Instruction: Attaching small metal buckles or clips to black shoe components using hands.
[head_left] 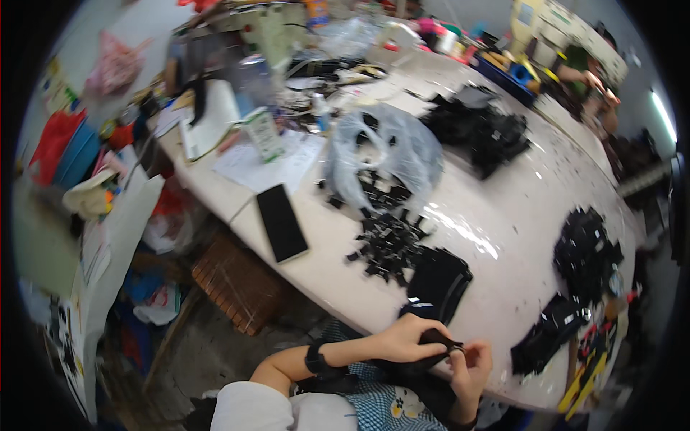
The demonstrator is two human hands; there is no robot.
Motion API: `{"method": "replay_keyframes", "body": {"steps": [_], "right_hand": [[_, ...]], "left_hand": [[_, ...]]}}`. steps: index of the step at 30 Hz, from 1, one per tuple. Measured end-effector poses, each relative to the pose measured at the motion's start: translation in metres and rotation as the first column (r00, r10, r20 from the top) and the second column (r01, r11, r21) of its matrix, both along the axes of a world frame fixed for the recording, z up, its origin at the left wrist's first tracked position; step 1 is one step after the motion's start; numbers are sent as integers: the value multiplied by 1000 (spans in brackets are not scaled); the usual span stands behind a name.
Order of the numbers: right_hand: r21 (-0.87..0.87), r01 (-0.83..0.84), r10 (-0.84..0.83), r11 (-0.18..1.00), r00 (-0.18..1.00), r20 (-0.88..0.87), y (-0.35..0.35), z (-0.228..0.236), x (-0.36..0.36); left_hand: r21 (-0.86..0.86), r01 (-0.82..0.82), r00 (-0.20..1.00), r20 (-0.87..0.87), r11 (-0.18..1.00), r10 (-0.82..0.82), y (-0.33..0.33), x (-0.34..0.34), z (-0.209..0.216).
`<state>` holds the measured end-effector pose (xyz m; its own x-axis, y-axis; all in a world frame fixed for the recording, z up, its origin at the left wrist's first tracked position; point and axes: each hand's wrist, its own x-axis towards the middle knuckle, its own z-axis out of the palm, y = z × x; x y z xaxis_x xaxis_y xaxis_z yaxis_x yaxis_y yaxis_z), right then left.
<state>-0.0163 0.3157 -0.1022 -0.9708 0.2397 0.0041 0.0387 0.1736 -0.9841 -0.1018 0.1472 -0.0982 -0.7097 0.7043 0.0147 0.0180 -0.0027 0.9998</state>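
Note:
Close to the table's near edge, my left hand pinches a piece of black cloth between thumb and fingers. My right hand meets it at the cloth's right end, fingers bent and pressed together on the same piece. A small pale bit shows where the fingertips come together; its kind is too small to tell. Just beyond my hands lies a folded stack of black cloth. Past that spreads a heap of small black pieces, spilling from a translucent plastic bag.
A phone lies left of the heap on the white table. Black cloth piles sit at the far side and right. Yellow-handled tools lie at the right edge. Another person's hands show near a sewing machine.

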Motion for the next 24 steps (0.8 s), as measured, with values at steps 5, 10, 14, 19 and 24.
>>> {"method": "replay_keyframes", "body": {"steps": [5, 10, 14, 19, 24], "right_hand": [[-326, -93, 151, 941, 976, 157, -2, 22, -13], [-419, -126, 204, 899, 968, 147, 7, 20, -12], [-414, -113, 192, 903, 969, 154, 16, 14, -5], [-58, -393, 397, 918, 913, 99, 25, 17, 4], [169, -541, 537, 824, 841, 74, 15, 16, 11]], "left_hand": [[11, 73, 976, 203, 997, -74, -8, -7, 8], [-4, 108, 973, 204, 994, -105, 0, -10, 8], [-32, 104, 976, 196, 994, -95, 3, -5, 11], [8, -71, 940, 335, 997, 64, 0, -2, 17], [69, -190, 878, 459, 979, 138, 6, -2, 15]]}}
